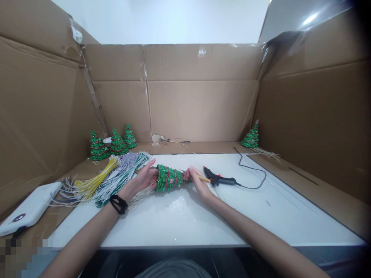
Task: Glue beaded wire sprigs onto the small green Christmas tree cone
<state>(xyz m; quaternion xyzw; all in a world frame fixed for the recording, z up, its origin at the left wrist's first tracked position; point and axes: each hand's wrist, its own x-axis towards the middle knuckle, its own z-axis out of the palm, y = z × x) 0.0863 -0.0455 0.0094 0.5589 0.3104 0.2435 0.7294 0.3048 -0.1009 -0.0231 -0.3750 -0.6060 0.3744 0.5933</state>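
A small green Christmas tree (168, 178) with red garland lies on its side over the white board, its tip towards the right. My left hand (146, 177) supports it at the wide base, thumb raised and some fingers hidden behind or inside the base. My right hand (197, 180) is closed near the tip around a slim tool with a wooden handle (205, 179). A thin dark point, probably that tool's working end, shows beside the tree's upper part. Pale wires (142, 197) trail from near the base under my left wrist.
A black glue gun (220, 179) lies right of my right hand, its cord (257, 188) curving backward. Yellow wire bundles (97, 179) and green-white ones (123, 181) lie left. Several finished trees (118, 142) stand back left, another tree (251, 136) back right. Cardboard walls (203, 104) enclose the board.
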